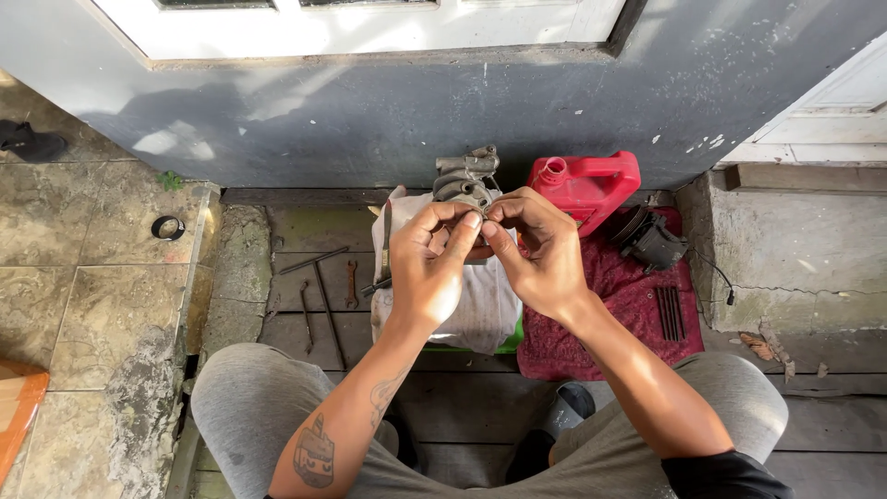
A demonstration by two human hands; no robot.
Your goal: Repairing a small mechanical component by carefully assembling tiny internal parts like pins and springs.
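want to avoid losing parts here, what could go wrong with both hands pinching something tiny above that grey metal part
1. Whatever the left hand and right hand pinch is too small to see; if dropped, it could slip into gaps between the floor planks.
2. The grey metal part stands on a loose white cloth and might tip.
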